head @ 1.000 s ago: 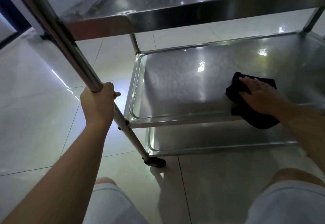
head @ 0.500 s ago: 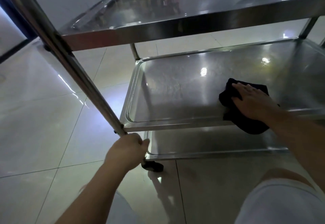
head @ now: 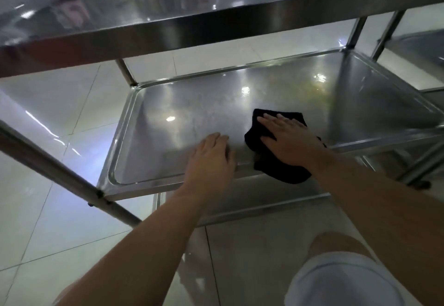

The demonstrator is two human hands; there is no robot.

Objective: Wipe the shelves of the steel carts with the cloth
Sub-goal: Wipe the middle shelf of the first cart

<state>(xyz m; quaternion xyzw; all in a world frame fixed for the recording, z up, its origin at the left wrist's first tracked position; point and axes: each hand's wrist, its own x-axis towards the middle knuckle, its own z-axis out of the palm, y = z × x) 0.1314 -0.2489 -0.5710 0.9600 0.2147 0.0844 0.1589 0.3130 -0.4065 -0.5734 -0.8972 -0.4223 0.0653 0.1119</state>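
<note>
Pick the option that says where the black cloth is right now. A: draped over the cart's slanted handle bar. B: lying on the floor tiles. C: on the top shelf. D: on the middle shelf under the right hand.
D: the right hand lies flat with straight fingers on the black cloth, which rests on the middle shelf near its front rim, with one corner hanging over the edge.
</note>
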